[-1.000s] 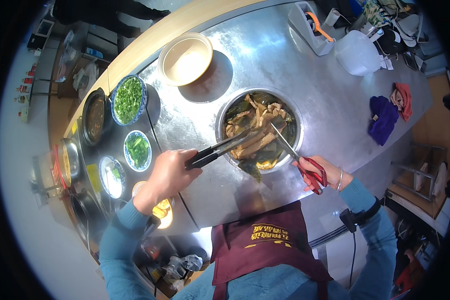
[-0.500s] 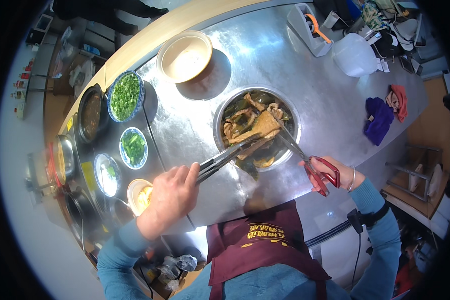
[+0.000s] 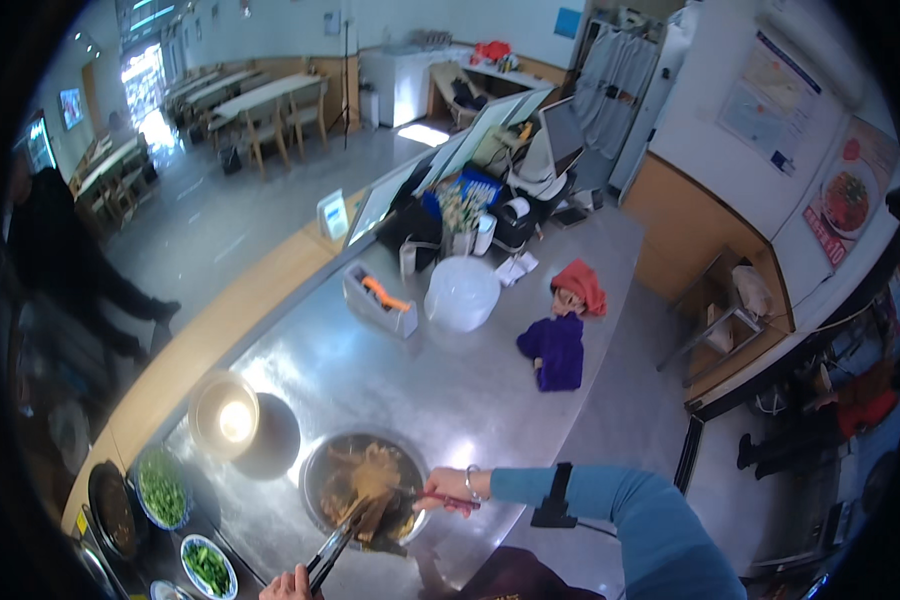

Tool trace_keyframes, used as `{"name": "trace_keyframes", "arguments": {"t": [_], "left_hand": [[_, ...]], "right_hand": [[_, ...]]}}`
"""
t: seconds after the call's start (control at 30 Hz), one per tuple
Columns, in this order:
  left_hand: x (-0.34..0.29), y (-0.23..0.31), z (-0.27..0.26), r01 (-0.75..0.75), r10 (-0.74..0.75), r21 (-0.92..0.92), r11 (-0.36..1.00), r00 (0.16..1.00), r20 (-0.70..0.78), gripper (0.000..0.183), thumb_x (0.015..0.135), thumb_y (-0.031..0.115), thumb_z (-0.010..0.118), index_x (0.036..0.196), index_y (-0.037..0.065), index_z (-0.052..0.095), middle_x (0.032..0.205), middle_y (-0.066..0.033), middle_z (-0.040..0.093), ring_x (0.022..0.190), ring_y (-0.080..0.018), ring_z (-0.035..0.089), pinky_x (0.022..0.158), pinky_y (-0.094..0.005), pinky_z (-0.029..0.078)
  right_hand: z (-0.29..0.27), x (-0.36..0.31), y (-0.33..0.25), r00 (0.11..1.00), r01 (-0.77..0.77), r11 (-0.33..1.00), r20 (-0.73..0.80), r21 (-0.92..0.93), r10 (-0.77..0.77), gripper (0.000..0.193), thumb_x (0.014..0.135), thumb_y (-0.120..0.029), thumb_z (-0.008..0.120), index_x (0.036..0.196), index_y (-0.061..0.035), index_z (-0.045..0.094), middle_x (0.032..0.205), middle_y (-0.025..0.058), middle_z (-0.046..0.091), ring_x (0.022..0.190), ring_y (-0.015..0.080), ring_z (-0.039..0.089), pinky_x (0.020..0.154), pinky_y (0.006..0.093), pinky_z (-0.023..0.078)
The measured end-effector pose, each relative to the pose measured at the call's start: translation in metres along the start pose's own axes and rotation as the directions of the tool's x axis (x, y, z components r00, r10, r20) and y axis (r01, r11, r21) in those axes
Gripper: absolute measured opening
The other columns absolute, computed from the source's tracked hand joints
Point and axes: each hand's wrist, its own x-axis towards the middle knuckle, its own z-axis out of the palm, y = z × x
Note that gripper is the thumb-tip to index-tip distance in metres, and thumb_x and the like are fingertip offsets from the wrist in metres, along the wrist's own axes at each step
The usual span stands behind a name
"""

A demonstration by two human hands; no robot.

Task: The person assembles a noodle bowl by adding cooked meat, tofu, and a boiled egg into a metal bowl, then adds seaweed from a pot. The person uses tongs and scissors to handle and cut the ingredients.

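Observation:
My left hand (image 3: pixel 288 583), partly cut off at the lower edge, is closed on long black-and-metal tongs (image 3: pixel 332 552). Their tips hold a large brown piece of meat (image 3: pixel 376 472) over a round steel bowl (image 3: pixel 307 462). My right hand (image 3: pixel 446 487) grips red-handled scissors (image 3: pixel 458 500) at the bowl's right side, with the blades pointing at the meat. Whether the blades are apart cannot be made out. More brown pieces lie in the bowl around the held one.
Left of the steel bowl stands a pale bowl (image 3: pixel 208 420). Chopped greens fill two patterned bowls (image 3: pixel 163 490) (image 3: pixel 208 567). Farther along the metal counter (image 3: pixel 440 390) are a tape dispenser (image 3: pixel 382 305), a white tub (image 3: pixel 462 295) and purple and red cloths (image 3: pixel 555 352). A person (image 3: pixel 65 250) stands beyond the counter.
The view has swung up and to the right, bringing the room into sight. Tongs and scissors both stay in my hands at the steel bowl.

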Motion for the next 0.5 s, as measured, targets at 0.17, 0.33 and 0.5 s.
{"name": "trace_keyframes", "arguments": {"t": [0.17, 0.33, 0.5], "left_hand": [[-0.006, 0.01, 0.001, 0.131, -0.132, -0.02, 0.991, 0.986, -0.102, 0.038, 0.087, 0.028, 0.071, 0.116, 0.003, 0.067, 0.083, -0.0157, 0.068, 0.075, -0.0298, 0.066, 0.065, -0.042, 0.052], [-0.004, 0.051, -0.045, 0.394, -0.379, -0.205, 0.896, 0.919, 0.108, 0.042, 0.092, 0.037, 0.07, 0.115, 0.002, 0.069, 0.081, -0.022, 0.068, 0.074, -0.0342, 0.067, 0.069, -0.0431, 0.052], [0.001, 0.125, -0.029, 0.703, -0.776, -0.669, 0.242, 0.554, 0.302, 0.028, 0.096, 0.032, 0.069, 0.097, 0.004, 0.071, 0.063, -0.0017, 0.057, 0.048, -0.0122, 0.049, 0.044, -0.0286, 0.037]], "right_hand": [[-0.003, -0.003, 0.019, 0.994, 0.076, 0.99, 0.09, -0.122, -0.066, 0.051, 0.092, -0.058, 0.067, 0.083, -0.0077, 0.064, 0.054, 0.0024, 0.052, 0.04, 0.014, 0.055, 0.037, 0.0296, 0.047], [-0.04, -0.027, 0.048, 0.913, 0.408, 0.833, 0.183, -0.375, -0.365, 0.064, 0.089, -0.07, 0.062, 0.105, -0.0088, 0.061, 0.081, 0.0122, 0.062, 0.079, 0.0288, 0.064, 0.071, 0.0413, 0.05], [-0.116, -0.07, 0.082, 0.812, 0.544, 0.685, 0.099, -0.485, -0.576, 0.062, 0.085, -0.058, 0.074, 0.121, -0.0107, 0.059, 0.093, 0.0106, 0.071, 0.087, 0.0314, 0.069, 0.077, 0.0414, 0.052]]}}
